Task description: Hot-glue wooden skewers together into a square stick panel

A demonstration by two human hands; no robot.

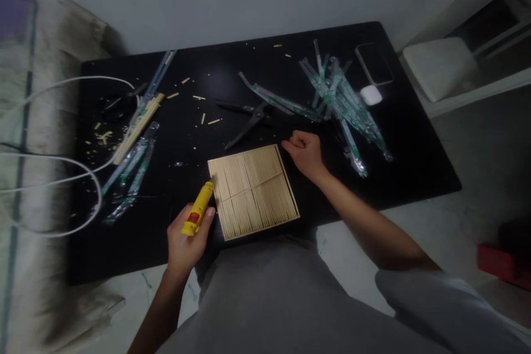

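Note:
A yellow glue gun (199, 208) with a red patch rests in my left hand (188, 240), its dark nozzle pointing away from me at the left edge of a wooden panel. The square panel (253, 191) is made of thin light sticks laid side by side, with one thin stick across them and a narrow frame around. It lies flat on the black table (232, 61) in front of my body. Just off the panel's upper right corner, my right hand (306, 152) is closed with the fingers curled in. Whatever its fingers may pinch is hidden.
Scissors (255, 116) lie open beyond the panel. Plastic wrappers (344, 99) are heaped to the right, near a phone (374, 63) and a white case (370, 95). At left are a stick bundle (139, 128), more wrappers (135, 177), a white cable (97, 188) and scattered stick scraps.

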